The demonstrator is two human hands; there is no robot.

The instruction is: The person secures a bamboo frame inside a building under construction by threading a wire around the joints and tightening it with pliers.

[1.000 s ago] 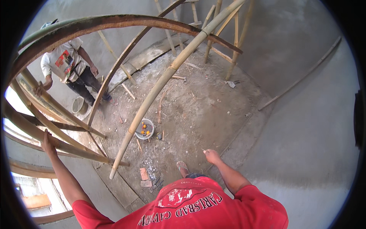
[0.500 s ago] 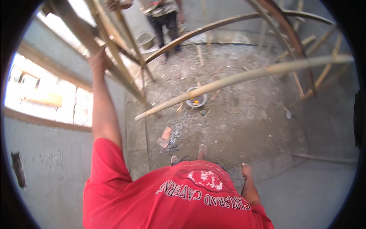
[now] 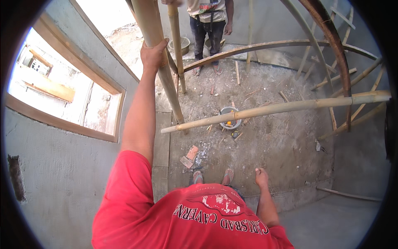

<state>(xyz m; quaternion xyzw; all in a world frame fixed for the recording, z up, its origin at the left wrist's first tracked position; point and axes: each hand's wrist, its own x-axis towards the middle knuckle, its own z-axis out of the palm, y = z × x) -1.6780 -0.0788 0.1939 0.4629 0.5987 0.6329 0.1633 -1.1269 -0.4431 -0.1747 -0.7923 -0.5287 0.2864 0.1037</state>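
Observation:
My left arm is raised, and my left hand is wrapped round a thick upright bamboo pole. The pole's upper part runs out of view; its lower end comes down near the left tip of a long horizontal bamboo pole. Down by my right side, my right hand hangs with its fingers curled. Whatever it may hold is too small or hidden to name. Beyond the upright pole, a co-worker's hand is on a thinner bamboo pole.
A co-worker stands at the back. A bucket with tools sits on the rubble-strewn floor, near brick pieces. Curved wooden strips and leaning poles crowd the right. A wood-framed window opens in the left wall.
My view has shifted left and steadied, so the scene sits further right. The pole in my left hand stands more upright. My right hand has moved slightly up and outward from my body.

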